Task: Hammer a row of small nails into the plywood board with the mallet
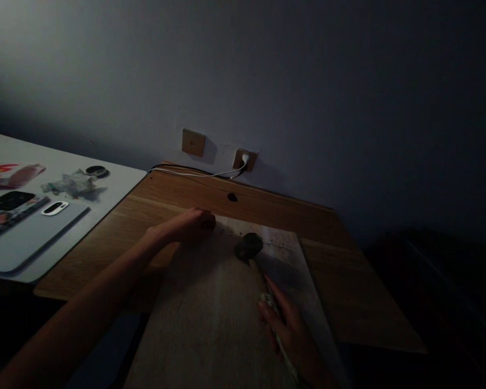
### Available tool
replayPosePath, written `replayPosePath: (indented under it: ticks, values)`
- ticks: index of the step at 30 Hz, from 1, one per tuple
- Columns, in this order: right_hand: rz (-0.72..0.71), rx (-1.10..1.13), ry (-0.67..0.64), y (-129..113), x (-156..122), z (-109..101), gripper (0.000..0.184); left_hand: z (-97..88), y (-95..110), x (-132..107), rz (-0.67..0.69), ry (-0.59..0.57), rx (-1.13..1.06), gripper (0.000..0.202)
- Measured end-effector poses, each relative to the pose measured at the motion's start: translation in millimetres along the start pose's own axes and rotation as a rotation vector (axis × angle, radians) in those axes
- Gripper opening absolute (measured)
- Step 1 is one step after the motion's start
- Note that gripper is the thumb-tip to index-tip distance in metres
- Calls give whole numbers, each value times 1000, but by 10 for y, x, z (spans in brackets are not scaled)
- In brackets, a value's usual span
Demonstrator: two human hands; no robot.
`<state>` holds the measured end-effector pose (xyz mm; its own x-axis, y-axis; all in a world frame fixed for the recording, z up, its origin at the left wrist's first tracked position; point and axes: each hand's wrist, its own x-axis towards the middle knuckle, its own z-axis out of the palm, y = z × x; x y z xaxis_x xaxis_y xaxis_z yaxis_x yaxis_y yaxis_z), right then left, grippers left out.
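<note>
Fingers of the right hand wrap the hammer handle, its head resting on the board's far edge, where the left hand curls closed, best pinning it firmly to the desk.

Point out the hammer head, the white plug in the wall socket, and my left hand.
hammer head (248,246), head view, on the middle of the dark head.
white plug (245,159), head view, on the plug body.
left hand (192,222), head view, on its back.
</note>
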<state>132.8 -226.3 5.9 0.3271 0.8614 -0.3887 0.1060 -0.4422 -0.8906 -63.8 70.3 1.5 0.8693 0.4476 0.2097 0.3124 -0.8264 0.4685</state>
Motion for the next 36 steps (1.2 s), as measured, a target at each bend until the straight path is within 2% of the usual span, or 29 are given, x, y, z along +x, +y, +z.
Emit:
replayPosePath:
  ticks: [8,11,15,18,22,25,28,32,36]
  values:
    - [-25,-7,6,-46,-32,44,75,-9,45,8,33,-23,-20,17]
    - [-61,-14,-5,-88,-3,82,74,-20,49,10,1,-26,-71,21]
    - [-103,-37,-38,-208,124,145,70,-24,34,-1,-71,-40,-136,31]
    - [-135,-57,-76,-342,245,205,67,-20,28,-13,-83,-53,-174,29]
    - [-187,-85,-108,-502,368,304,62,-8,21,-15,-90,-2,-188,26]
    - [-229,-80,-130,-568,421,372,61,8,-3,-11,-82,33,-200,34]
    - [-236,-94,-158,-590,457,413,61,13,-24,-13,-84,53,-203,41]
    - [-229,-110,-160,-582,490,426,61,-10,-13,-23,-71,53,-231,36]
    - [-223,-96,-150,-578,487,418,62,-22,-5,-24,-75,42,-256,42]
